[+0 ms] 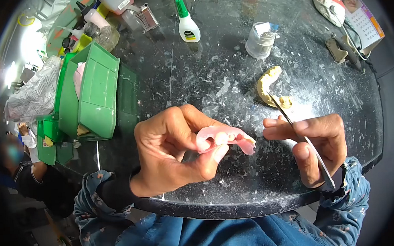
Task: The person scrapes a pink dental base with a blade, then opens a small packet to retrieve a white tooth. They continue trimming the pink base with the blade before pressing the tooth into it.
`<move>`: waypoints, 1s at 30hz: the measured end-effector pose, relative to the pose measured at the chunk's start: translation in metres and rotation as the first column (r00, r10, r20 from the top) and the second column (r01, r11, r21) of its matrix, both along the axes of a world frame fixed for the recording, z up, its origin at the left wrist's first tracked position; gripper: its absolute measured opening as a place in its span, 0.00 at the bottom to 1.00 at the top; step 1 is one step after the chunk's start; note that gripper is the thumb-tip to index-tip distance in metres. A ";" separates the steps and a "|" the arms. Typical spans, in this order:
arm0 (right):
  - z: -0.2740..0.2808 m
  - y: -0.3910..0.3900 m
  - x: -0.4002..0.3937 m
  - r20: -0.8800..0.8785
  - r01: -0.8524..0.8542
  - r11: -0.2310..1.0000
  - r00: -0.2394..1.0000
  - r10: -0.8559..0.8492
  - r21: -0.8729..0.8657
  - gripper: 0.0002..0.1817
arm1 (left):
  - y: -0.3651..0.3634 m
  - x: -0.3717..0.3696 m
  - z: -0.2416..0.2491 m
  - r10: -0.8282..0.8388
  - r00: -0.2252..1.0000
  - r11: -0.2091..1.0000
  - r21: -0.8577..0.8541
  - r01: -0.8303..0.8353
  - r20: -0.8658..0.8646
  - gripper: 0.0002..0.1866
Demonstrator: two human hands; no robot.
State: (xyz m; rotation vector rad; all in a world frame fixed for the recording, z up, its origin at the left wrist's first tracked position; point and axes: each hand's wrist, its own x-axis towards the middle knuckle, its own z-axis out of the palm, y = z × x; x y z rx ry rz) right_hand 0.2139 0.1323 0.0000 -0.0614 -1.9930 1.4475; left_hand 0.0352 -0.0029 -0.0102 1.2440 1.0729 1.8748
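Pinched between the thumb and fingers of my left hand (173,144) is a pink partial denture (233,134) with a few pale teeth along it. My right hand (316,145) grips a slim metal dental carving tool (312,148), its narrow tip pointing up and away. A gap separates the tool from the denture. Just beyond the tool's tip, as seen from above, a yellowish plaster dental model (266,86) lies on the dark worktop (195,87). Fingers partly cover the denture's left end.
Green bins (98,90) stand at the left beside crumpled paper (35,93). A green-capped glue bottle (188,23) and a clear jar (261,40) are farther back. At far right are a calendar (363,25), cables and a handpiece (347,55). Another person (26,172) sits at left.
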 end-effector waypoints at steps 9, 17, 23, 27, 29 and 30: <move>-0.004 0.001 -0.009 -0.043 -0.066 0.993 0.997 0.062 -0.095 0.14 | -0.003 0.000 -0.001 0.012 0.914 1.000 -0.002 -0.014 -0.406 0.15; 0.003 0.005 -0.005 0.070 -0.006 0.998 0.998 0.002 0.056 0.14 | -0.006 0.006 0.006 -0.093 0.994 0.923 -0.368 0.109 0.059 0.28; 0.005 0.003 -0.006 0.095 -0.031 0.994 0.995 0.020 0.106 0.12 | -0.008 0.002 0.004 -0.154 0.936 0.856 -0.430 0.286 0.316 0.33; 0.003 0.002 -0.008 0.067 -0.077 0.980 0.996 0.066 0.183 0.11 | -0.010 0.000 0.010 -0.225 0.929 0.819 -0.460 0.344 0.293 0.22; 0.005 0.004 -0.007 0.080 -0.094 0.979 0.994 0.080 0.183 0.11 | -0.009 0.004 0.013 -0.217 0.942 0.803 -0.501 0.322 0.257 0.19; 0.005 0.007 -0.006 0.085 -0.107 0.978 0.992 0.093 0.179 0.12 | -0.010 0.005 0.011 -0.213 0.954 0.844 -0.452 0.289 0.212 0.17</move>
